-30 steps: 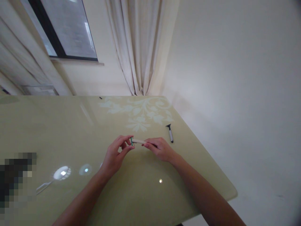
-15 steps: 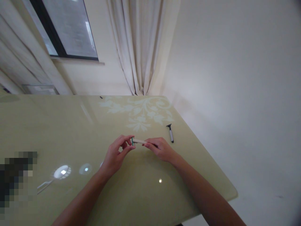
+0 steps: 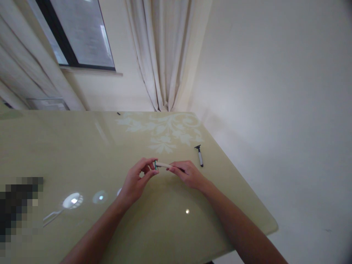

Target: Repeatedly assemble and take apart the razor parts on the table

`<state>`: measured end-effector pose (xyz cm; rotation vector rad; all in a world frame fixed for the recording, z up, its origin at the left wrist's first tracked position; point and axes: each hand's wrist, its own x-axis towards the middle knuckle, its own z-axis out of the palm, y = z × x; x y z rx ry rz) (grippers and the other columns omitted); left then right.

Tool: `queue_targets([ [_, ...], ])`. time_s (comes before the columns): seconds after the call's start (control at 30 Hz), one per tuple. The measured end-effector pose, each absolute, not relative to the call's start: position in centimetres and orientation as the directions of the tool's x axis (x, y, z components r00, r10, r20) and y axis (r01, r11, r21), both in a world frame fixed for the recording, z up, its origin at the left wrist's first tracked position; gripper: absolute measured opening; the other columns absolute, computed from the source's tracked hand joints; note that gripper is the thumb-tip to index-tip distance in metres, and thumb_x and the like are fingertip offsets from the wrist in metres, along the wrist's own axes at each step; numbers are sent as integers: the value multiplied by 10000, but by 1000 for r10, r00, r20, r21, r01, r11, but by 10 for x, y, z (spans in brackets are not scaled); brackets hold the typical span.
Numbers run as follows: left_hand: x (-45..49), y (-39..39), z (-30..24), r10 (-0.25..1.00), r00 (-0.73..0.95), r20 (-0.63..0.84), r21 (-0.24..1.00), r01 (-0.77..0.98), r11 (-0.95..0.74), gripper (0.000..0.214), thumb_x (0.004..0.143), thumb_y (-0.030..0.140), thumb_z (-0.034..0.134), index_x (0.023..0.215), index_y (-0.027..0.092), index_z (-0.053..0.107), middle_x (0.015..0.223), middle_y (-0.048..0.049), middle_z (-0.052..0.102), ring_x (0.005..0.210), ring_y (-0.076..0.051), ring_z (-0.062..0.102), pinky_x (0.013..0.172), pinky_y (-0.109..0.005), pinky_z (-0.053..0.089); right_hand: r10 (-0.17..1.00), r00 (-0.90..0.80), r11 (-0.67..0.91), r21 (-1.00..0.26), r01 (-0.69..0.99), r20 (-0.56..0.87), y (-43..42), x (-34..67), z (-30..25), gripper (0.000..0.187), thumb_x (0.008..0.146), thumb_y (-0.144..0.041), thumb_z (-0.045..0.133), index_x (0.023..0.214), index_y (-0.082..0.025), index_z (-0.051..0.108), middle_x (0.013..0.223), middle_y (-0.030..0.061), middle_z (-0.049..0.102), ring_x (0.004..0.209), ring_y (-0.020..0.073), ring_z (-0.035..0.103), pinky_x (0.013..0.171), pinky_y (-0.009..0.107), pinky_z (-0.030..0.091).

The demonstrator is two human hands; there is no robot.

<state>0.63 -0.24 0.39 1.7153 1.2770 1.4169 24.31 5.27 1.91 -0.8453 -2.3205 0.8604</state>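
Between my two hands, above the table, is a razor [image 3: 163,165] with a pale handle and a teal-green head. My left hand [image 3: 140,175] pinches the head at its two ends, fingertips above and thumb below. The handle's far end is in the closed fingers of my right hand [image 3: 189,173], which hide part of it. A second razor [image 3: 200,156], with a black head and a grey and black handle, lies on the table beyond my right hand, apart from it.
The glossy pale green table [image 3: 82,146] has a white floral pattern near its back right corner. A small dark piece [image 3: 118,113] lies at the back edge. A blurred-out dark shape [image 3: 19,205] is at the left. A wall [image 3: 275,110] stands beyond the right edge.
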Motion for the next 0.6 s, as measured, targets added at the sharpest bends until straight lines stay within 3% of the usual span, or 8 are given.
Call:
queue_targets([
  [0.6,6,-3,4,916,-11,401,875,302,-379,291,871,271,741,1160,236,740,808,13,644,695,-126,588,677,-243,505,706,-665,598,-708,376,243,53,243,18,489,1070,-506,450,991,-151,776,725,20,644,631,129,524,621,230,357],
])
